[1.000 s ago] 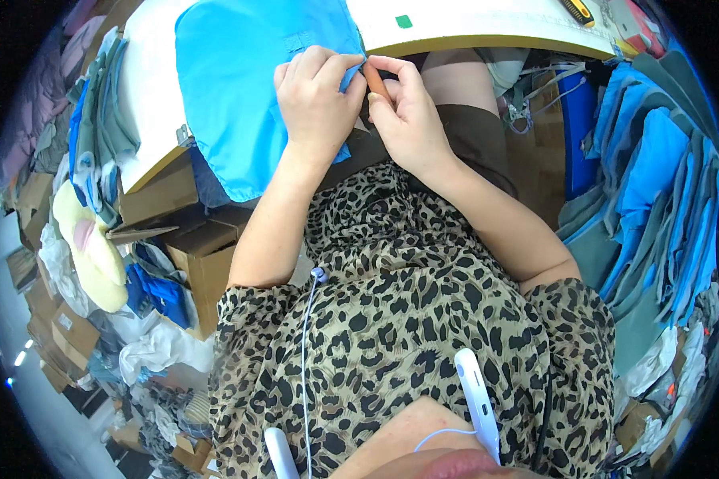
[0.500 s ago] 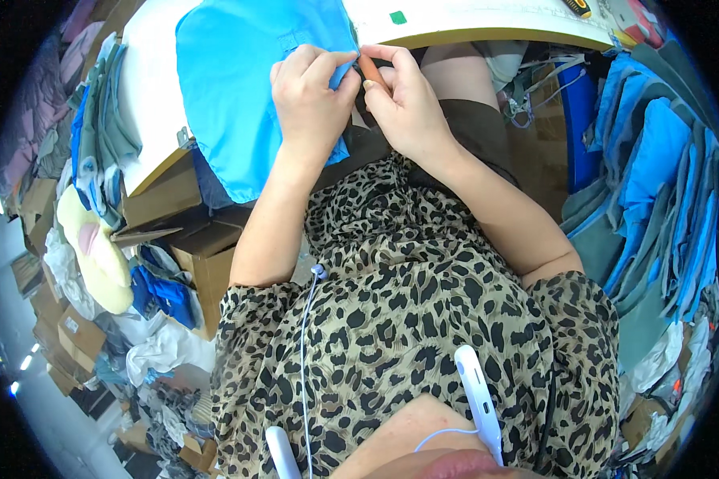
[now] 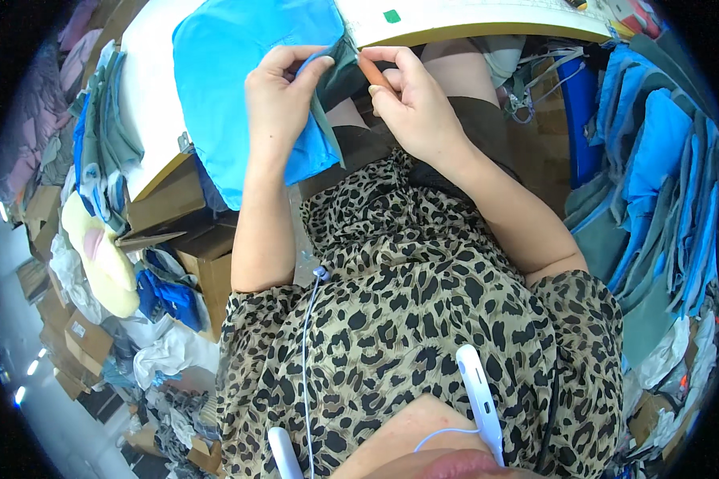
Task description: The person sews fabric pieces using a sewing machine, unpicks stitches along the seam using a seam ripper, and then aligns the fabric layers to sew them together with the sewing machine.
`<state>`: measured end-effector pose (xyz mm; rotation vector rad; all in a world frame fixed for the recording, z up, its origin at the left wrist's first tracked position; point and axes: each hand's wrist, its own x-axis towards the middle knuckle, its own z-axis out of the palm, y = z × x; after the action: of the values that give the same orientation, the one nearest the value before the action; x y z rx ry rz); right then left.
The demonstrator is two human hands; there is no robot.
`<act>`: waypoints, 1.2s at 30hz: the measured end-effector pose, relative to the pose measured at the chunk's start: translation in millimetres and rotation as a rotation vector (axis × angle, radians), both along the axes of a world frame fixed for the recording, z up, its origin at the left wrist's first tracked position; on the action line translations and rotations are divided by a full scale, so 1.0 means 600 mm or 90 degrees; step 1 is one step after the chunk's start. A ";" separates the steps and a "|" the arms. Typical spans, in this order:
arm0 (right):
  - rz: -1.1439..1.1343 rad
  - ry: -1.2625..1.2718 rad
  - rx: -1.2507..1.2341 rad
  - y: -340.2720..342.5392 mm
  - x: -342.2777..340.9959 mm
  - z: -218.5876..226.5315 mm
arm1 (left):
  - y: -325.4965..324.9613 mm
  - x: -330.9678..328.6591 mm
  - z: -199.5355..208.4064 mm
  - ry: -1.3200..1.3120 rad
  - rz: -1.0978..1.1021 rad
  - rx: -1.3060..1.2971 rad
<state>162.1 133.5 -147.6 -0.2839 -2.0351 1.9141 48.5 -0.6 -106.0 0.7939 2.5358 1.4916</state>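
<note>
Left hand [image 3: 276,105]: thumb and fingers pinch the right edge of the cloth, gripping it.
Right hand [image 3: 417,112]: closed around the handle, thumb and fingertips on it.
Cloth [image 3: 224,88]: blue, with a grey underside showing near the pinch; it lies partly on the counter [image 3: 148,88] and hangs over its front edge toward the lap.
Handle [image 3: 374,72]: orange-brown, its upper end just beside the cloth's edge; whether they touch cannot be told.
Counter top: a green patch [image 3: 391,16] lies right of the cloth.
Right side: blue and grey pieces [image 3: 655,152] hang in layers.
Left side: a yellow cushion [image 3: 108,267] sits below the counter.
</note>
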 end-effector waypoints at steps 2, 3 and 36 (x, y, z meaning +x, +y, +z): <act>0.018 -0.029 -0.012 0.003 0.002 0.003 | 0.002 -0.005 -0.004 0.013 0.010 0.009; 0.019 -0.028 -0.013 0.002 0.003 0.005 | 0.002 -0.006 -0.007 0.025 0.022 0.020; 0.013 -0.003 0.025 -0.001 -0.021 0.005 | 0.032 0.009 -0.042 0.521 0.009 -0.172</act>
<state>149.2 133.1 -144.5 -0.2597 -2.0835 1.8844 53.9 18.3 -131.2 1.5858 3.1791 0.8806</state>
